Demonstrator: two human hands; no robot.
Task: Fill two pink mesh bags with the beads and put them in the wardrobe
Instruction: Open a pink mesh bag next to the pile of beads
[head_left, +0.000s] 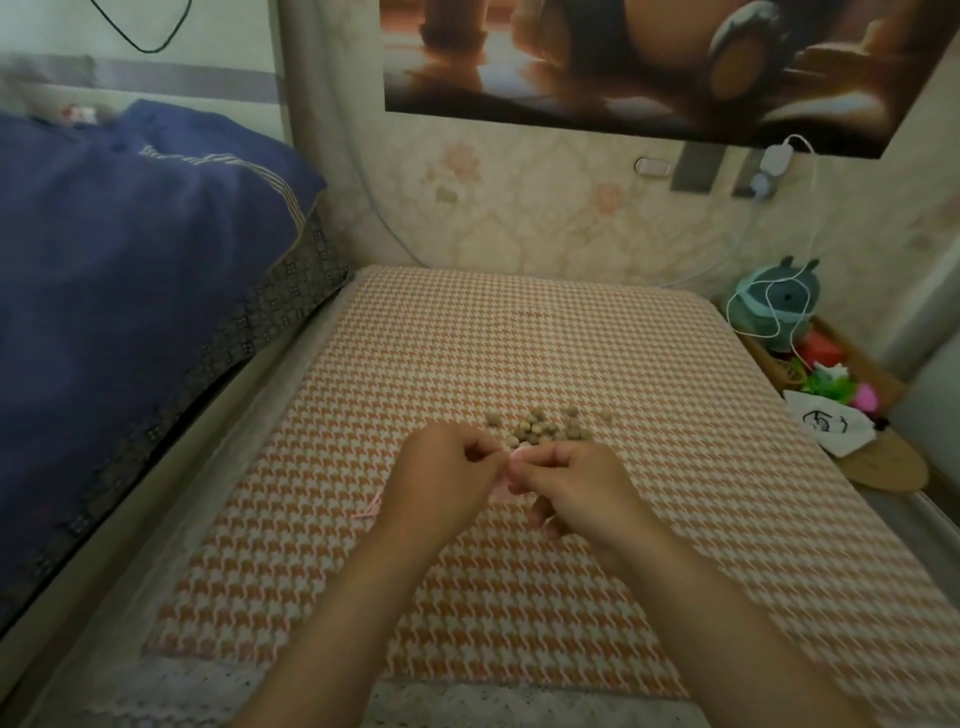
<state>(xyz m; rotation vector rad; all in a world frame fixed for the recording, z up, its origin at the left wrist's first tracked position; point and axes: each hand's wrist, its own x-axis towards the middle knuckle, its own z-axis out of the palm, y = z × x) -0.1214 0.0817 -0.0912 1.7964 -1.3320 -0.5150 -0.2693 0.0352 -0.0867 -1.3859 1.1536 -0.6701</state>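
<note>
A small pile of brown beads lies on the orange houndstooth cloth, just beyond my hands. My left hand and my right hand meet over the cloth, both pinching a pink mesh bag between their fingertips; most of the bag is hidden by my fingers. A pink ribbon or a second pink bag lies flat on the cloth to the left of my left wrist; I cannot tell which.
A bed with a blue quilt runs along the left. At the right edge stand a teal plush toy with a white cable, colourful items, a white pouch and a wooden disc. A wall poster hangs ahead.
</note>
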